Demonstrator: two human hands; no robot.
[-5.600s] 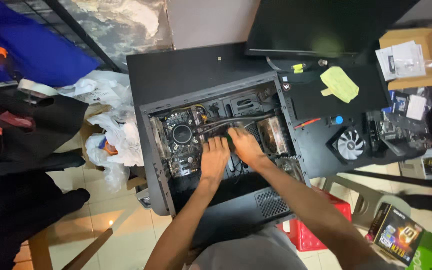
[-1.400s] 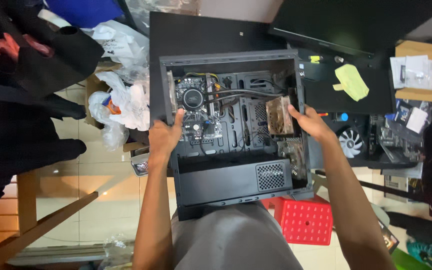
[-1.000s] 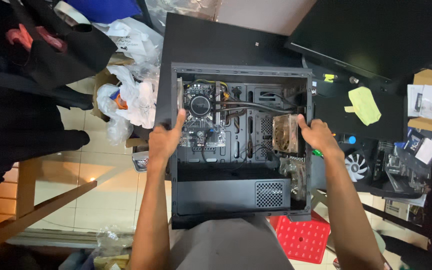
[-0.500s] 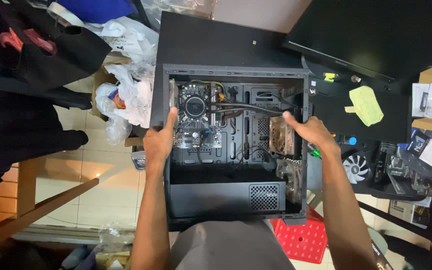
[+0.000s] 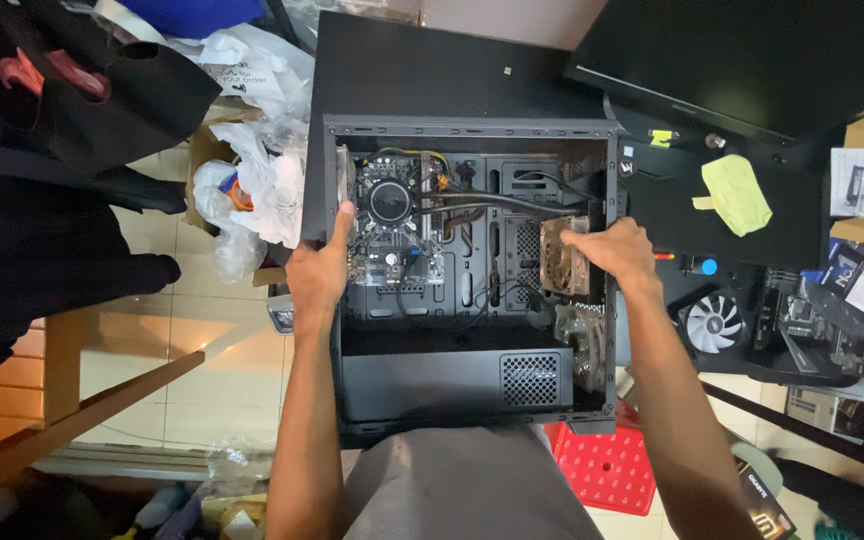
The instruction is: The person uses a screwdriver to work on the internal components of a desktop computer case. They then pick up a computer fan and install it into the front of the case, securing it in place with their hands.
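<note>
— Hands on the case, how exactly?

— Left hand (image 5: 320, 272) stretched forward, grip wrapped on the left wall of the open computer case (image 5: 467, 128), thumb inside. Right hand (image 5: 617, 253) curled over the right wall beside the dusty fan (image 5: 564, 256), grasping it. Case lies flat between both forearms.

Both bare forearms reach forward, well apart. The left hand (image 5: 318, 272) curls in a grip, thumb pointing up; the right hand (image 5: 616, 252) clasps with fingers bent.
</note>
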